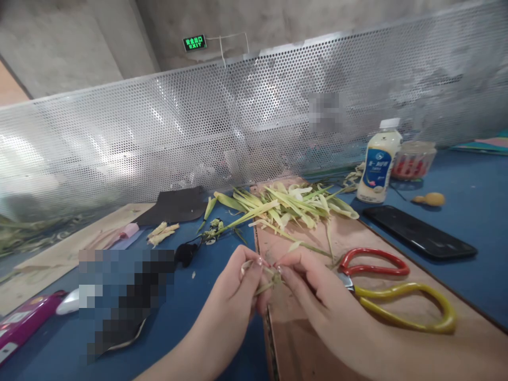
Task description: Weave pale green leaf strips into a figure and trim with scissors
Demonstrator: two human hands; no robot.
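Head view, husks (286,206), blue table (184,296), perforated screen (257,114)

Two bare hands meet near center, fingertips almost touching. Left forearm (190,346) angles in from near edge toward far right; left hand (238,288) bends inward, left thumb (253,276) pressed toward forefinger, other fingers curled beneath. Right forearm (381,344) slants in from near right, wrist low; right hand (311,291) points left, right thumb (291,283) and forefinger pinched together.
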